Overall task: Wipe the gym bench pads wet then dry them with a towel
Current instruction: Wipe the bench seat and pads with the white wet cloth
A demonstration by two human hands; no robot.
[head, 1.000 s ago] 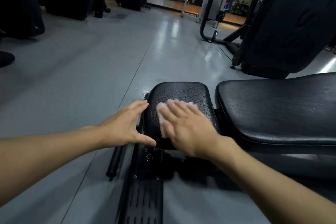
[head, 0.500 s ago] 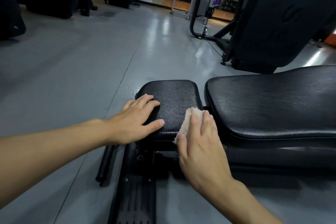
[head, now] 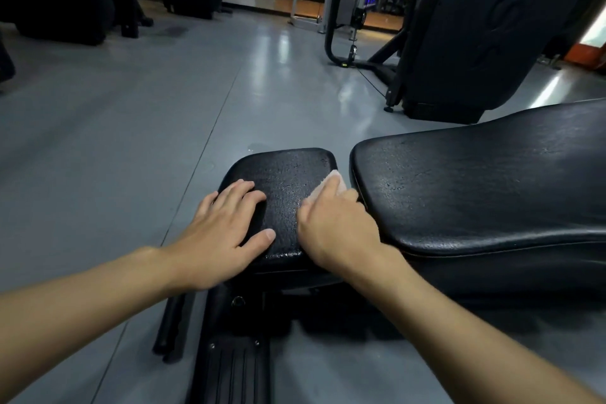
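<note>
A small black textured seat pad (head: 288,187) sits low at centre. At its 3 o'clock edge your right hand (head: 337,233) curls its fingers over a pale crumpled cloth (head: 329,185), pressing it down. Your left hand (head: 226,233) rests flat at 8 o'clock with its fingers straight. A long black bench pad (head: 475,187) lies just beside at 3 o'clock.

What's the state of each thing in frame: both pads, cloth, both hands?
small pad: level, speckled sheen, looks wet.
long pad: beside the small pad across a narrow gap, shiny; wet or dry unclear.
cloth: pale, bunched under the right fingers at the small pad's right edge.
left hand: flat, fingers straight, rests on the small pad's left side.
right hand: holds the cloth against the pad edge.
</note>
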